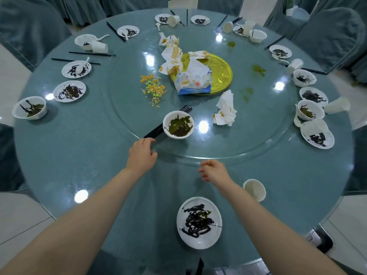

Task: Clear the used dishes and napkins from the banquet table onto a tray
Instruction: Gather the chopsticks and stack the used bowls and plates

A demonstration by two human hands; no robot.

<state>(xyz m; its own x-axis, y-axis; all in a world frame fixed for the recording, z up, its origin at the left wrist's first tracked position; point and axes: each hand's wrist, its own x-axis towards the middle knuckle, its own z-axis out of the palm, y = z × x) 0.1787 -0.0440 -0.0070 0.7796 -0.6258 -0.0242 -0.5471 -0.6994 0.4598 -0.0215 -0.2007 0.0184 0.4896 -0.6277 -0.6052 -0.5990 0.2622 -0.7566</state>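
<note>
My left hand (142,153) lies on the near rim of the glass turntable (268,141). Its bent fingers reach the near ends of a bundle of black chopsticks (158,129), and its thumb stays apart from them. The chopsticks run under a white bowl (178,125) smeared with green and brown sauce. My right hand (213,170) hovers over the rim, loosely curled, holding nothing. A gold tray (222,76) sits at the centre with a tissue pack (193,81) on it. Stained napkins (171,54) lie at its left edge, and more napkins (225,111) lie nearer me. In front of me are a dirty plate (199,222) and a paper cup (254,189).
Several dirty plates, bowls, spoons, tipped cups and chopsticks ring the table edge (39,155). Spilled noodle bits (153,89) and green smears (258,69) mark the glass. Covered chairs (327,38) surround the table.
</note>
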